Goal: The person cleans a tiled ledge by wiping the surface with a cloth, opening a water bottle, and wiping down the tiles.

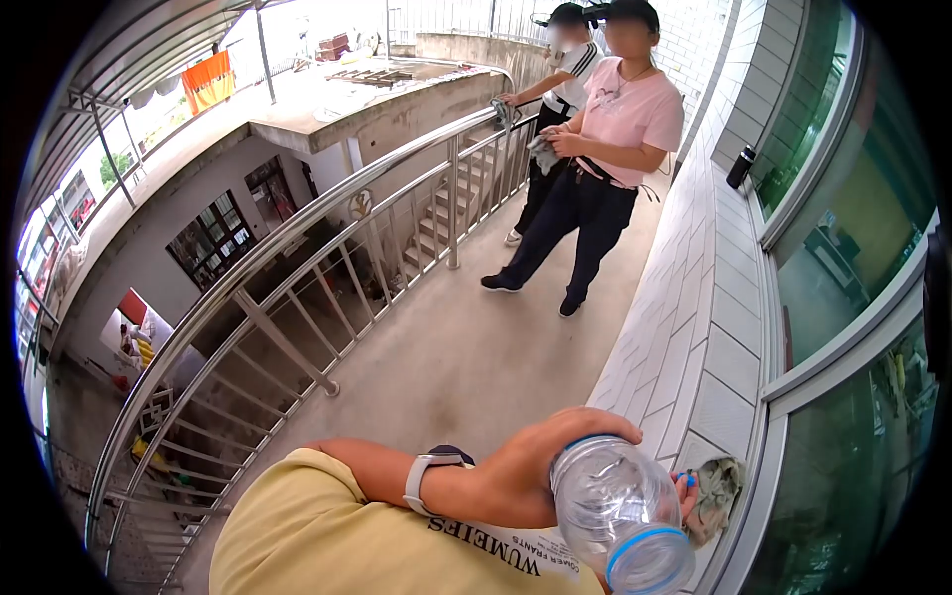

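My left hand [531, 471], with a pale watch band on its wrist, is wrapped round a clear plastic bottle [610, 486]. The bottle is tilted, its blue-ringed neck pointing down toward me. Partly hidden behind it, my right hand [684, 496] has its fingers closed on a crumpled grey-green cloth [716, 501]. A small bright blue thing [685, 479] shows at those fingers; its kind is too small to make out. The cloth lies against the tiled ledge below the window.
A steel railing [297, 288] curves along the left of the walkway [426, 377]. Two people stand ahead, one in a pink shirt [630, 114] holding a grey cloth, the other at the railing. A black flask [741, 167] stands on the tiled ledge [684, 288] by the windows.
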